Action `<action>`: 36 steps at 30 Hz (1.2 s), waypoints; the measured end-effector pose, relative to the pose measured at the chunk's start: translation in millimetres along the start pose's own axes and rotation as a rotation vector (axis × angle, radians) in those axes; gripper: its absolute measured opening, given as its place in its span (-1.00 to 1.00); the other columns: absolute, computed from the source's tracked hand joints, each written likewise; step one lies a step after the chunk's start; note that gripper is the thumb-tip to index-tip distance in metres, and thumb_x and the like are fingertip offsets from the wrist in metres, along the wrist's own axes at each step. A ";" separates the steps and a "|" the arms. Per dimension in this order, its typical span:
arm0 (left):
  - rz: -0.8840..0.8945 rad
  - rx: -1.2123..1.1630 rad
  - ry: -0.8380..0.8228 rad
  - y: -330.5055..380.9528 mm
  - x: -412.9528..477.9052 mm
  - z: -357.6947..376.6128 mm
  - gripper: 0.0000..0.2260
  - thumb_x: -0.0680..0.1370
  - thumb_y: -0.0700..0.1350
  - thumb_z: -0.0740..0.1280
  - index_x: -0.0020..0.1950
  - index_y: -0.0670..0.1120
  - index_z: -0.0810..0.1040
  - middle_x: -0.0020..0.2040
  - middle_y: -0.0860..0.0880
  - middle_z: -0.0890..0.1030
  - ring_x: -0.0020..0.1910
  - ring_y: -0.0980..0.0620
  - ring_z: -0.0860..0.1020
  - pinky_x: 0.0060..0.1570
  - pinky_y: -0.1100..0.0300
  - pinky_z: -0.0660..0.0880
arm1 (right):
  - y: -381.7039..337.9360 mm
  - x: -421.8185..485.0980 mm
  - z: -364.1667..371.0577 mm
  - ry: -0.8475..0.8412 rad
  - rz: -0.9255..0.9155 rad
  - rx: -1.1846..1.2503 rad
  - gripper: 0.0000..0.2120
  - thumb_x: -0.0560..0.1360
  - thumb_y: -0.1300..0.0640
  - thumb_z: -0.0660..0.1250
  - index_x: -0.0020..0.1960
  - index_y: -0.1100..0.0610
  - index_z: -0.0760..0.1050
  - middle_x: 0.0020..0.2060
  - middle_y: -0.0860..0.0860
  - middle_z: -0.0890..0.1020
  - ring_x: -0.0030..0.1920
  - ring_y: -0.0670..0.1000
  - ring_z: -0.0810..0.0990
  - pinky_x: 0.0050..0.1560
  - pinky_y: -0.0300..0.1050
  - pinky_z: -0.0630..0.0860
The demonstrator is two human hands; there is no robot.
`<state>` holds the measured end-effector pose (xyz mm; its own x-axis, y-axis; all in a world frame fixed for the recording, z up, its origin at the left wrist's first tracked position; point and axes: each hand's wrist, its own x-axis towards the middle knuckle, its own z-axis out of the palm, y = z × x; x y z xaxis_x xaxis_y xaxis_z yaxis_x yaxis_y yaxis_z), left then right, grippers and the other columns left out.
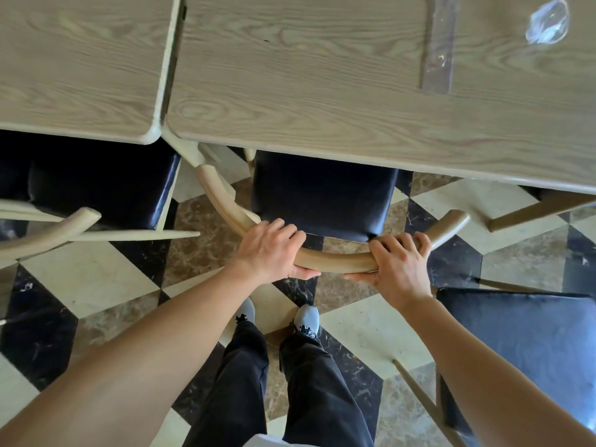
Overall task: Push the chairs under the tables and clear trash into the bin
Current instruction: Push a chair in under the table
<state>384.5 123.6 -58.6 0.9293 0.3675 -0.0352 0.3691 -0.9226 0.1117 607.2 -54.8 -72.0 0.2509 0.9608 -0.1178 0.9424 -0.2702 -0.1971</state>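
Note:
A chair with a curved pale wooden backrest [335,261] and a black cushioned seat [322,195] stands in front of me, its seat partly under the light wooden table [322,91]. My left hand [269,250] grips the left part of the backrest rail. My right hand [398,262] grips the rail further right. On the table's far right lies a crumpled clear plastic wrapper [547,22], beside a clear plastic strip [438,46].
A second table [80,59] adjoins on the left, with another black-seated chair [96,185] tucked under it. A third chair [522,343] stands at my right, away from the table. My feet are on a checkered marble floor [90,279].

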 end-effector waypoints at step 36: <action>-0.250 -0.188 -0.474 91.8 -37.4 -118.1 -0.72 0.63 0.06 0.27 0.20 -0.11 0.56 0.14 -0.10 0.58 0.06 -0.14 0.57 0.04 -0.07 0.58 | -102.5 -86.4 -116.1 -0.437 0.579 0.171 -0.70 0.59 0.20 0.23 0.28 0.05 0.54 0.11 0.04 0.62 0.01 0.13 0.64 -0.08 0.02 0.60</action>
<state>382.6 38.9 70.3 0.7322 0.4396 -0.5202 0.6110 -0.7615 0.2163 514.6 -102.9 71.4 0.5523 0.5590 -0.6185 0.6293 -0.7661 -0.1306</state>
